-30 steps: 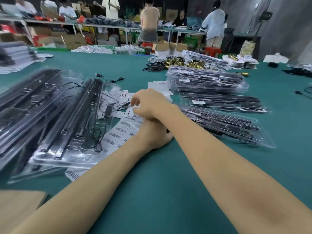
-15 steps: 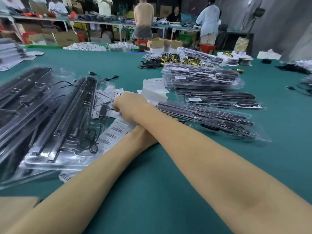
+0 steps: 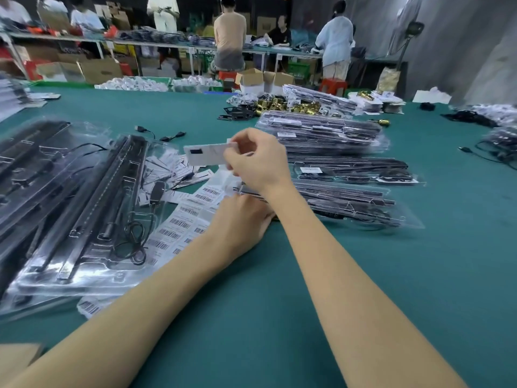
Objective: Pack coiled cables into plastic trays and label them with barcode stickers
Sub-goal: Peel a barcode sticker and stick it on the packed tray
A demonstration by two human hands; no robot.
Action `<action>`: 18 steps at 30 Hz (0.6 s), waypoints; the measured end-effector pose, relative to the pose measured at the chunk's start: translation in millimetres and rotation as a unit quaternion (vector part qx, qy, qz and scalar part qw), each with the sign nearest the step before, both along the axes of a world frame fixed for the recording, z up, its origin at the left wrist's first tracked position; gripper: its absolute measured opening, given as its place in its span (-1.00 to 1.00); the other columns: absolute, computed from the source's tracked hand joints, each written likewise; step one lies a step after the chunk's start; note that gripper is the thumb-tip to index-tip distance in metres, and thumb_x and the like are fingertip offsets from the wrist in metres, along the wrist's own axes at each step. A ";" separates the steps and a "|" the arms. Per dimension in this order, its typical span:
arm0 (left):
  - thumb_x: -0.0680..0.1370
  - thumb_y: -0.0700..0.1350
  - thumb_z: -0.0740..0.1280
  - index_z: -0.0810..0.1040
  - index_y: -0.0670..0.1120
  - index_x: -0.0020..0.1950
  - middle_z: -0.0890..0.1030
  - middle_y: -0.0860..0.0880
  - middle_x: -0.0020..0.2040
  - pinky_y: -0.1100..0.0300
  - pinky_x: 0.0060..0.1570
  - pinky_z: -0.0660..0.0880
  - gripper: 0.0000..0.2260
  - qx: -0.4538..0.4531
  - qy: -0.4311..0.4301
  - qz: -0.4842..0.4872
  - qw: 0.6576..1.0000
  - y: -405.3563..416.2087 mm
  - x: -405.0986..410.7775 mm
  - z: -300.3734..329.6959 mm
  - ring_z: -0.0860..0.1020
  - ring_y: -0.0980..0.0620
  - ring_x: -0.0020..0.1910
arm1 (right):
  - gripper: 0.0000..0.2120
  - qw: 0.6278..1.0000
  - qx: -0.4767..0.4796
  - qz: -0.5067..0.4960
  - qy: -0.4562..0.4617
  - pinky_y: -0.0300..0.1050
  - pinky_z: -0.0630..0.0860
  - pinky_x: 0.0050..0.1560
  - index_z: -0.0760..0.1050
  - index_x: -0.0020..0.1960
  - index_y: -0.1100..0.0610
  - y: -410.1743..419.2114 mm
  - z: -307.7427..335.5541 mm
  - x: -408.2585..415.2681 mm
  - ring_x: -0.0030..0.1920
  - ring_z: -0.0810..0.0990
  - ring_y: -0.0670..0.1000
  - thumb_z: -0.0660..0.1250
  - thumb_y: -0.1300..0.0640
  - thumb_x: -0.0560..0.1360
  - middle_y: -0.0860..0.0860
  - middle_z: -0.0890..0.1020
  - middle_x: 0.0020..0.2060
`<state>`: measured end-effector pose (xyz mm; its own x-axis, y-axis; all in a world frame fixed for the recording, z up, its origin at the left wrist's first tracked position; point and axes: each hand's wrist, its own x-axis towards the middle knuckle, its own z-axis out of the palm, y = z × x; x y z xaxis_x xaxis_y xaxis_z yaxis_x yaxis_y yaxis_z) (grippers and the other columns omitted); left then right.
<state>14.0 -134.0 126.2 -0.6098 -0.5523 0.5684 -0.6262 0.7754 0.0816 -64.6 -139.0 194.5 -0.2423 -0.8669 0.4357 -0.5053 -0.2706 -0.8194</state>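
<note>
My right hand (image 3: 258,161) is raised above the table and pinches a white sticker (image 3: 207,154) with a dark print at its left end. Below it my left hand (image 3: 237,219) rests on the sheet of barcode stickers (image 3: 181,222); its fingers are hidden under my right wrist. A clear plastic tray (image 3: 92,219) with black rods and a coiled cable (image 3: 134,242) lies to the left, partly over the sheet. Closed trays (image 3: 344,203) lie just right of my hands, and a taller stack of trays (image 3: 321,133) sits behind them.
The green table (image 3: 279,317) runs bare toward me. More open trays (image 3: 30,163) sit at the far left. Loose USB cables (image 3: 165,134), brass parts (image 3: 291,106) and cardboard boxes (image 3: 263,78) lie farther back. Several people work at benches behind. A cardboard corner (image 3: 16,357) shows at bottom left.
My right hand has lifted off the sticker sheet, up and to the right, with a white sticker now held in its fingers. The left hand stays on the sheet.
</note>
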 end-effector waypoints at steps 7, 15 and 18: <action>0.60 -0.03 0.31 0.69 0.00 0.10 0.70 -0.09 -0.03 0.02 -0.16 0.53 -0.81 0.047 -0.009 -0.037 0.998 -8.6 13.4 -7.9 0.62 -0.21 -0.05 | -0.77 0.996 -0.006 0.066 -0.058 -0.06 0.65 -0.16 0.59 0.00 0.06 54.4 -48.9 -56.2 -0.23 0.65 -0.02 0.42 0.35 0.46 -0.01 0.67 -0.19; 0.60 -0.01 0.31 0.68 0.08 0.14 0.70 0.00 0.01 0.06 -0.16 0.52 -0.81 0.053 -0.002 -0.059 0.997 -11.2 14.3 -9.7 0.61 -0.12 0.02 | -0.83 0.980 -0.052 -0.054 0.183 -0.04 0.63 -0.15 0.58 -0.11 -0.03 76.4 -67.5 -70.1 -0.18 0.70 -0.17 0.42 0.23 0.40 -0.22 0.66 -0.25; 0.62 0.04 0.28 0.64 0.15 0.26 0.71 0.01 0.06 0.02 -0.09 0.55 -0.75 0.043 -0.011 -0.052 0.998 -9.6 15.2 -9.3 0.62 -0.12 0.05 | -0.87 0.956 -0.094 -0.144 0.238 -0.03 0.61 -0.21 0.64 -0.08 -0.03 77.6 -70.6 -67.1 -0.24 0.69 -0.01 0.44 0.18 0.42 -0.14 0.70 -0.25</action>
<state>29.2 -143.5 116.9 -0.6781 -0.5317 0.5074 -0.5456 0.8267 0.1372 -131.7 -61.5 123.9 -0.1941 -0.6900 0.6973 -0.8845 -0.1844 -0.4286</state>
